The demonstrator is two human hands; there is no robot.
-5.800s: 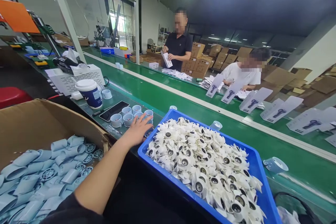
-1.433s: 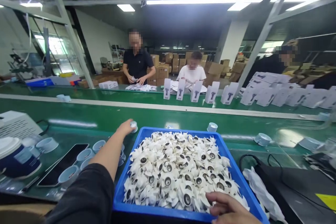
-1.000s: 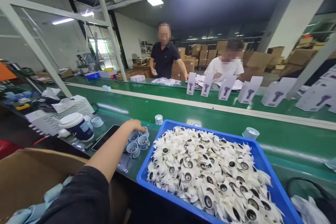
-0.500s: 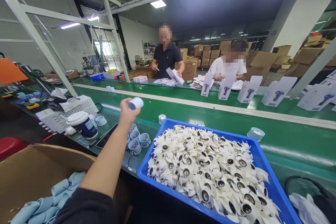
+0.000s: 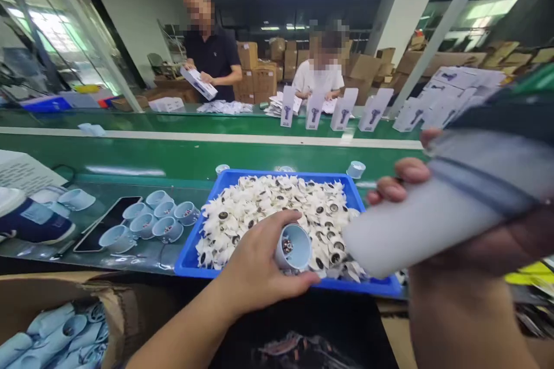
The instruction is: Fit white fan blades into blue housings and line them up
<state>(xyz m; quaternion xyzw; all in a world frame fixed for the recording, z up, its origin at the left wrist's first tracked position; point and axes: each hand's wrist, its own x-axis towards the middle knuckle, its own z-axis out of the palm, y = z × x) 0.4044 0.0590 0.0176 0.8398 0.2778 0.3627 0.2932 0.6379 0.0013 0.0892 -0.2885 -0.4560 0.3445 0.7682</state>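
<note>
My left hand is wrapped round a light-blue plastic cylinder housing, its open end facing me and a small metal part showing inside. It is held over the near edge of a blue tray heaped with white fan blades. On the right, my right hand grips a large whitish cylinder with a dark band and a dark upper part. Motion blurs that cylinder, so its exact kind is unclear. Its rounded lower end hangs over the tray's right side, apart from the housing.
Several blue housings stand left of the tray, near a phone and a paper cup. A cardboard box at lower left holds more housings. Across the green conveyor belt, two people handle white boxes.
My left hand has brought the blue housing from above the belt back and right, over the tray. My right hand has come into view holding the whitish cylinder. The view has shifted right.
</note>
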